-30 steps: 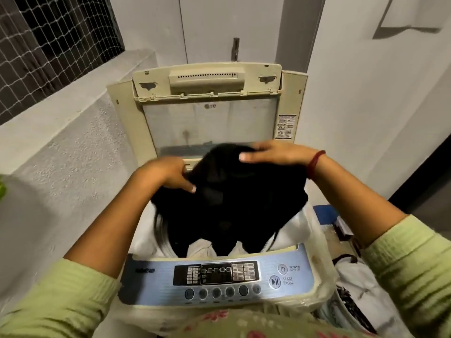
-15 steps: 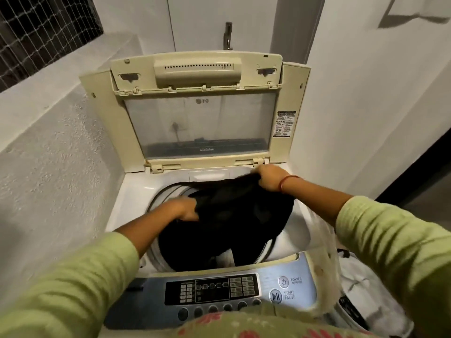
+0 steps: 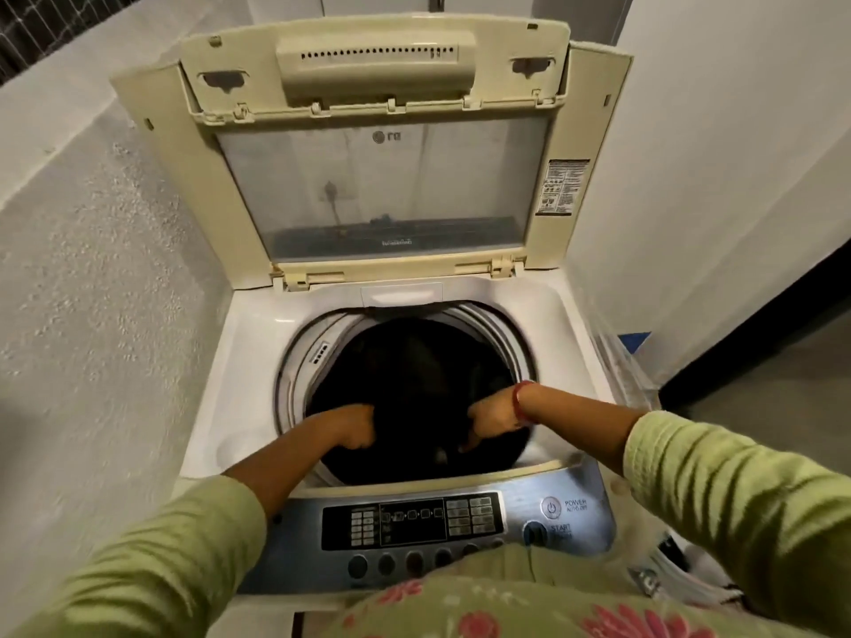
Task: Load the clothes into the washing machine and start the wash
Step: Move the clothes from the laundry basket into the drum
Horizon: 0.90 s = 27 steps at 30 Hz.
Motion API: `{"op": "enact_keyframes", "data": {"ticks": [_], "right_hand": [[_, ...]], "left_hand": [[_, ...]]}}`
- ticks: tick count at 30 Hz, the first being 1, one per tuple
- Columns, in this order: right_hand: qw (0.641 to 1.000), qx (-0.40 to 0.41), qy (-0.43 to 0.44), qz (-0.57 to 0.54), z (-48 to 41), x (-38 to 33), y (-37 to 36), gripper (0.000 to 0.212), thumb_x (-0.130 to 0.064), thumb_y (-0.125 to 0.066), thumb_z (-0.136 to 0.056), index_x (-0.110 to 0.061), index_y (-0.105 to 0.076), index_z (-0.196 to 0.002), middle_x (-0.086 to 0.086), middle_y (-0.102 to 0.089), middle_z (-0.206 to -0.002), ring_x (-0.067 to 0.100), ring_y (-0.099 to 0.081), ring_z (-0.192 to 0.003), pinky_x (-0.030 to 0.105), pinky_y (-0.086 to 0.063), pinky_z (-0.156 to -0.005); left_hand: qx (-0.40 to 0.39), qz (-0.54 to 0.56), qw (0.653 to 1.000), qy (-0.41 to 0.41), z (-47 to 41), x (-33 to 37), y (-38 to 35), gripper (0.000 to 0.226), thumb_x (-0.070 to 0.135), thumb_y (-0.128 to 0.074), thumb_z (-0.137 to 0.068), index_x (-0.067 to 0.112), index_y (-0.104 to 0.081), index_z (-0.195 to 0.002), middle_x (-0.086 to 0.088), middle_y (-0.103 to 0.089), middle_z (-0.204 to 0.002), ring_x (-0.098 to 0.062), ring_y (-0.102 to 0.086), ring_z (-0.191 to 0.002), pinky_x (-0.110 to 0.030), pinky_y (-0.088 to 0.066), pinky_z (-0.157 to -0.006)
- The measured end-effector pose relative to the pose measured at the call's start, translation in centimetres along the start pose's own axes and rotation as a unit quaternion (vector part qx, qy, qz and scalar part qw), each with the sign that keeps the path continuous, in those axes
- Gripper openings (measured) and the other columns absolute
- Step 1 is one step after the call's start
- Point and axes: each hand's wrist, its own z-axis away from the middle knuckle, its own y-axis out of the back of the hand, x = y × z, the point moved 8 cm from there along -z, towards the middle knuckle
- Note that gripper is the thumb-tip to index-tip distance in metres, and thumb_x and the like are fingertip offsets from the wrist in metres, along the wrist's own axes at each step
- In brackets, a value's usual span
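A cream top-load washing machine (image 3: 239, 361) stands with its lid (image 3: 377, 62) raised upright at the back. Black clothes (image 3: 414, 370) fill the round drum opening (image 3: 294, 375). Both my hands are down inside the drum, at its near side. My left hand (image 3: 357, 428) has its fingers curled into the black cloth. My right hand (image 3: 490, 419), with a red band at the wrist, also digs its fingers into the cloth. The blue control panel (image 3: 414, 518) lies at the front, with the power button (image 3: 550, 507) and start button (image 3: 534, 531) at its right.
A rough plastered wall (image 3: 92, 269) runs close along the machine's left side. A smooth white wall (image 3: 714, 177) stands to the right. A white bag (image 3: 681, 577) sits on the floor at the lower right, and a blue item (image 3: 633, 340) lies beside the machine.
Both hands have carried the black clothes from above the machine down into the drum. The bundle now sits inside the opening, and my head has moved closer over the machine.
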Motion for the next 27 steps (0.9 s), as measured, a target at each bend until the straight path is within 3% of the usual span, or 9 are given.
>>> {"op": "enact_keyframes", "data": {"ticks": [2, 3, 7, 9, 12, 17, 21, 25, 27], "right_hand": [[0.997, -0.046, -0.018, 0.065, -0.2, 0.2, -1.4, 0.052, -0.042, -0.055, -0.09, -0.012, -0.049, -0.132, 0.01, -0.052, -0.134, 0.024, -0.051, -0.113, 0.035, -0.038, -0.097], [0.999, -0.019, 0.007, 0.051, -0.3, -0.3, -0.9, 0.052, -0.042, -0.055, -0.089, -0.013, -0.048, -0.132, 0.011, -0.052, -0.134, 0.028, -0.052, -0.116, 0.038, -0.04, -0.098], [0.974, 0.108, 0.055, -0.193, 0.7, 0.3, 3.3, 0.038, -0.026, -0.055, -0.093, -0.011, -0.052, -0.128, 0.009, -0.058, -0.112, 0.018, -0.054, -0.092, 0.024, -0.044, -0.074], [0.945, 0.159, 0.058, -0.279, 1.9, 1.9, 5.2, 0.033, -0.022, -0.055, -0.093, -0.011, -0.054, -0.125, 0.005, -0.057, -0.109, 0.019, -0.057, -0.094, 0.025, -0.047, -0.081], [0.91, 0.2, 0.072, -0.355, 3.8, 4.4, 6.6, 0.028, -0.023, -0.057, -0.092, -0.013, -0.059, -0.118, 0.008, -0.061, -0.112, 0.028, -0.06, -0.103, 0.04, -0.045, -0.103], [0.829, 0.27, 0.128, -0.472, 10.6, 7.7, 7.6, 0.022, -0.019, -0.053, -0.094, -0.015, -0.06, -0.115, 0.002, -0.064, -0.101, 0.013, -0.062, -0.08, 0.026, -0.046, -0.08], [0.731, 0.363, 0.144, -0.56, 16.8, 13.2, 7.5, 0.014, -0.019, -0.053, -0.093, -0.022, -0.065, -0.102, 0.0, -0.069, -0.1, 0.016, -0.065, -0.082, 0.025, -0.051, -0.075], [0.641, 0.443, 0.118, -0.616, 22.2, 20.1, 4.6, 0.017, -0.02, -0.049, -0.095, -0.02, -0.063, -0.105, 0.0, -0.068, -0.097, 0.013, -0.066, -0.078, 0.021, -0.053, -0.067], [0.61, 0.463, 0.087, -0.638, 23.3, 23.3, 2.2, 0.016, -0.019, -0.049, -0.095, -0.018, -0.063, -0.105, 0.001, -0.066, -0.094, 0.011, -0.064, -0.073, 0.022, -0.052, -0.068]], "left_hand": [[-0.188, -0.085, 0.977, 0.053, 0.7, -0.1, -3.0, 0.045, 0.025, -0.038, -0.099, 0.002, -0.042, -0.137, -0.015, -0.049, -0.135, -0.031, -0.048, -0.123, -0.042, -0.037, -0.108], [-0.205, -0.094, 0.973, 0.048, 0.8, 0.6, -2.7, 0.047, 0.028, -0.04, -0.098, 0.003, -0.041, -0.138, -0.015, -0.045, -0.14, -0.032, -0.046, -0.126, -0.041, -0.037, -0.108], [0.005, 0.032, 0.999, -0.037, 0.0, 4.7, 4.0, 0.052, 0.025, -0.057, -0.089, 0.012, -0.043, -0.137, -0.01, -0.049, -0.137, -0.028, -0.049, -0.122, -0.033, -0.041, -0.1], [0.087, 0.096, 0.99, -0.053, -0.2, 5.5, 6.6, 0.049, 0.028, -0.058, -0.089, 0.015, -0.045, -0.135, -0.01, -0.051, -0.134, -0.026, -0.051, -0.119, -0.032, -0.041, -0.096], [0.074, 0.128, 0.988, -0.043, -1.2, 6.2, 6.1, 0.044, 0.032, -0.056, -0.091, 0.013, -0.049, -0.131, -0.01, -0.053, -0.132, -0.026, -0.052, -0.118, -0.033, -0.042, -0.097], [0.002, 0.113, 0.994, 0.011, -2.7, 6.6, 3.2, 0.05, 0.037, -0.058, -0.09, 0.013, -0.048, -0.132, -0.01, -0.046, -0.138, -0.027, -0.048, -0.123, -0.035, -0.041, -0.102], [0.164, 0.215, 0.962, 0.017, -2.1, 8.8, 8.0, 0.053, 0.032, -0.062, -0.087, 0.012, -0.046, -0.133, -0.016, -0.045, -0.138, -0.031, -0.048, -0.124, -0.034, -0.04, -0.104], [0.389, 0.34, 0.852, -0.08, 2.4, 15.9, 15.9, 0.035, 0.019, -0.06, -0.088, 0.016, -0.054, -0.121, -0.012, -0.052, -0.127, -0.026, -0.055, -0.115, -0.03, -0.042, -0.099], [0.438, 0.353, 0.816, -0.138, 4.6, 20.9, 18.3, 0.031, 0.017, -0.058, -0.088, 0.015, -0.056, -0.119, -0.008, -0.051, -0.127, -0.021, -0.052, -0.117, -0.026, -0.038, -0.097]]}}
